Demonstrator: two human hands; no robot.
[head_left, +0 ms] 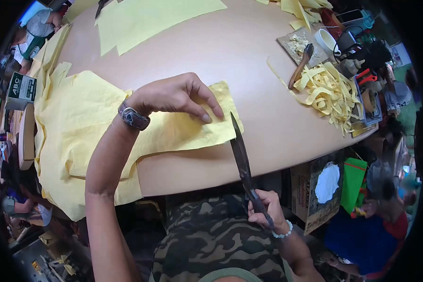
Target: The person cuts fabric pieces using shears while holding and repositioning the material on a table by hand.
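Note:
My right hand [268,209] grips the handles of dark metal scissors [242,162] near the table's front edge. Their blades point away from me, and the right end of a yellow cloth-like sheet [188,131] lies at the blades. From above, my left hand [183,96], with a watch on its wrist, pinches that sheet with thumb and fingers a little left of the blades. The sheet stretches left across more yellow pieces [89,103], which hang over the front edge of the table.
The curved table [263,80] bears a large yellow sheet [155,19] at the back. To the right are a heap of yellow strips [329,91], a wooden-handled tool [301,68] and a white cup [326,41]. An ABC box [21,89] stands left; a cardboard box [301,197] sits beside me.

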